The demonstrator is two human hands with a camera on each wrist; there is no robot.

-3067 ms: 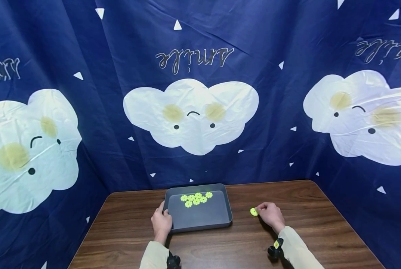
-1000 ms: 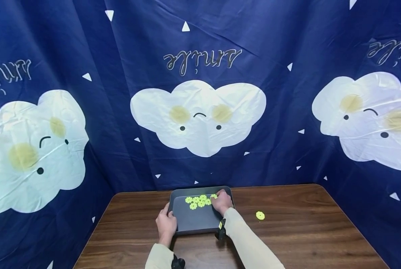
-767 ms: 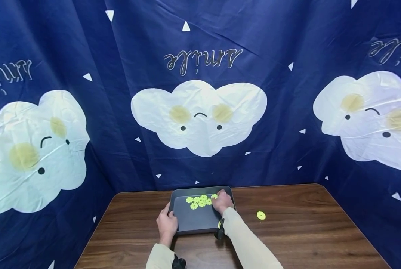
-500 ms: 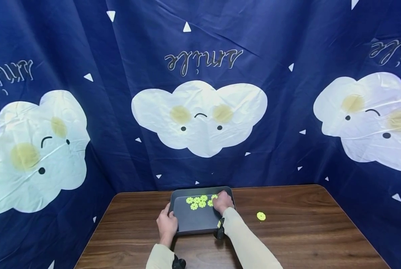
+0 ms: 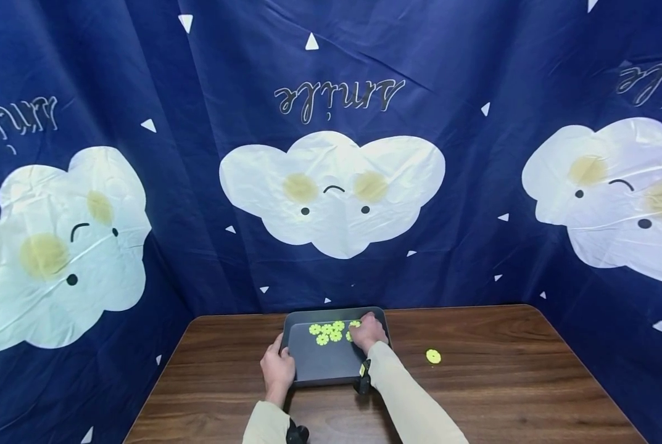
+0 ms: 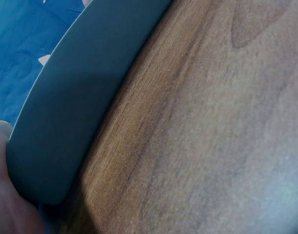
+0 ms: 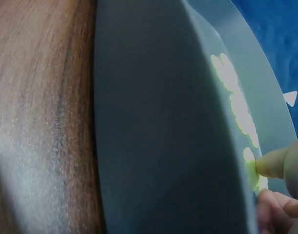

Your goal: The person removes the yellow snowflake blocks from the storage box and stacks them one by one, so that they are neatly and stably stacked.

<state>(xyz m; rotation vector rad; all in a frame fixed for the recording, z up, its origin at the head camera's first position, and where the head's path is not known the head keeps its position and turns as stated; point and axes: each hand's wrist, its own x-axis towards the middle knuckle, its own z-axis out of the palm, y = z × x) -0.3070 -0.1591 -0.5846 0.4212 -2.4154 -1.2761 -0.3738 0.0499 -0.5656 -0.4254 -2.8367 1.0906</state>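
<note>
My left hand (image 5: pixel 277 368) grips the left wall of a dark grey rectangular tray (image 5: pixel 322 368), which sits on the wooden table. In the left wrist view, part of that hand (image 6: pixel 9 190) shows at the tray's outer side. Inside the tray, several bright yellow-green flower-shaped pieces (image 5: pixel 327 330) lie grouped toward the back. My right hand (image 5: pixel 368 332) reaches over the tray's right part. In the right wrist view its thumb and fingers pinch one flower-shaped piece (image 7: pixel 249 168) at the end of the row. Another piece (image 5: pixel 355 323) lies just behind those fingers, partly covered.
One more yellow-green piece (image 5: pixel 433 356), round with a notched edge, lies on the table (image 5: pixel 492 376) right of the tray. A dark blue curtain (image 5: pixel 331 277) with white clouds surrounds the table's back and sides.
My right hand has gone from the piece on the table into the tray. Over the last second it has shifted one flower-shaped piece slightly right, away from the group. The left hand keeps its hold.
</note>
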